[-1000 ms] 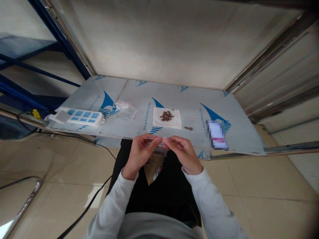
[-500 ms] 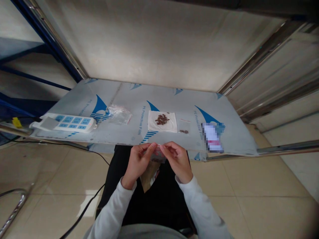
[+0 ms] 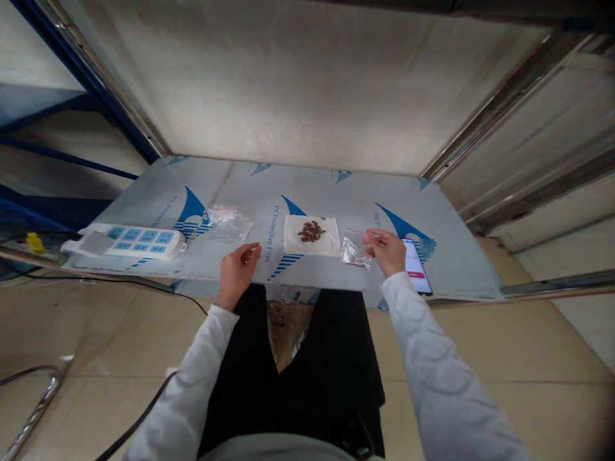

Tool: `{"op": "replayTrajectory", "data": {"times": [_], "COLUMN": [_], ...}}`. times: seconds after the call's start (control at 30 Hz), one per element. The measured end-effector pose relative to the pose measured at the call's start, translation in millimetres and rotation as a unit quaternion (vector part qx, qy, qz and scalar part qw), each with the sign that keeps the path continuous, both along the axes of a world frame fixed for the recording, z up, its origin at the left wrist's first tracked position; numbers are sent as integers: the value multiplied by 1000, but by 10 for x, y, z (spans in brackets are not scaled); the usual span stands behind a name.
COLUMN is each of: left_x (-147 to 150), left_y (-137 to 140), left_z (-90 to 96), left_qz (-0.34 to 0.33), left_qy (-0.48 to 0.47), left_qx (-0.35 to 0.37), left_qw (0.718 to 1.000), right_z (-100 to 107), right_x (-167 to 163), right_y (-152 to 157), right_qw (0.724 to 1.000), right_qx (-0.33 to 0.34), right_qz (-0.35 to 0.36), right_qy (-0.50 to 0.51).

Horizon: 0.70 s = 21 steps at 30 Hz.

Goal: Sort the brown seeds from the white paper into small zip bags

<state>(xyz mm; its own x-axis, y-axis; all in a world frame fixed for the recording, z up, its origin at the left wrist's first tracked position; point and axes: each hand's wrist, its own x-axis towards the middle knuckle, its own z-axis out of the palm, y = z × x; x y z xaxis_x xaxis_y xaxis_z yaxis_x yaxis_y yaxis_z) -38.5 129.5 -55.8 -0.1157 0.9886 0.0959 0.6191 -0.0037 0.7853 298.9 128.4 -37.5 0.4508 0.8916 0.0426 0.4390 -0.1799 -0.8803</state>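
Note:
My right hand (image 3: 387, 251) pinches the right edge of a small clear zip bag (image 3: 354, 250) at the table's front. Small dark pieces show in the lower part of that bag. Left of it, a heap of small brown pieces (image 3: 311, 232) lies on a white cloth or paper square (image 3: 291, 242). My left hand (image 3: 237, 270) hovers by the front edge with loosely curled fingers and a gap at the thumb; nothing shows in it. Beyond that hand lies a pile of clear plastic bags (image 3: 229, 224).
A white power strip (image 3: 144, 242) with blue sockets lies on the left of the film-covered table (image 3: 307, 186). A phone (image 3: 417, 272) rests beside my right wrist. Black cables (image 3: 187, 293) run below the table's left side. A wall panel rises behind.
Both hands have parted from the middle front edge. My right hand has carried the bag rightward to where another small bag lay; my left hand has moved left, without a bag.

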Motion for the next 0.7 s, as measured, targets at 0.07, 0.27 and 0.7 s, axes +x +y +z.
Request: {"op": "replayTrajectory", "data": {"times": [0.07,0.27,0.7], "left_x": [-103,-185,205], "left_y": [182,409,-321], "left_z": [-98,-222,156], "left_qz": [66,102,124], "left_qy": [121,261,77], "left_qx": [12,-44,157], "left_qw": [990,959,977], "right_z": [-110,-168,87], "right_x": [164,25,-1619], "right_y": [158,-12,-497], "right_qw": [990,951,972], "right_qx": [-16,98,48], "right_qz": [-17,-11,178], "right_qy": [-136,-293,147]}}
